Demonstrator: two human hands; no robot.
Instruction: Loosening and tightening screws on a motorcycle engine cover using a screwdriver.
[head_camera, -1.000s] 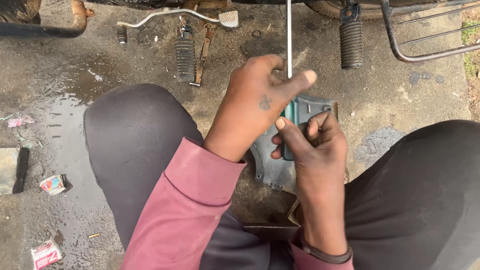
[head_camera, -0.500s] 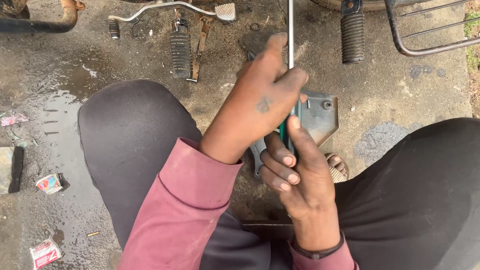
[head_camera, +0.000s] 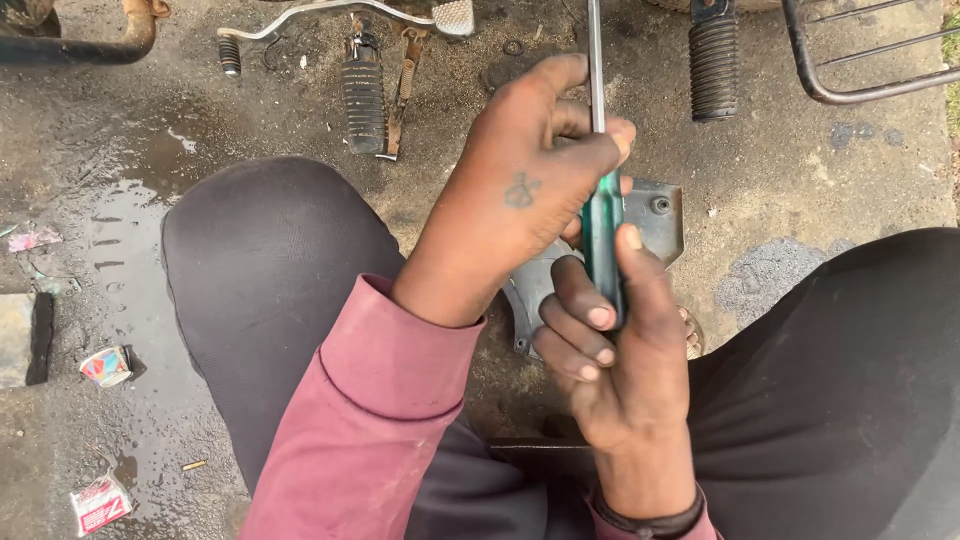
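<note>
The right hand (head_camera: 625, 390) was closed around the green handle of a screwdriver (head_camera: 602, 235), fingers curled on its near side and thumb pressed along the far side. The left hand (head_camera: 520, 195) was wrapped over the top of the handle where the steel shaft began, fingertips bent round the shaft. The shaft ran straight up and out of the top edge of the view, so its tip could not be seen.

To do this well, the person would probably want to keep the shaft in line with whatever the tip met, let the upper hand steady and the lower hand turn, and press along the axis so the tip would not slip.

A grey metal plate (head_camera: 660, 215) lay on the wet ground just behind both hands, between the knees, partly hidden by them. Two ribbed footpegs (head_camera: 363, 95) and a bent lever (head_camera: 330, 12) lay farther off, near the top edge.
</note>
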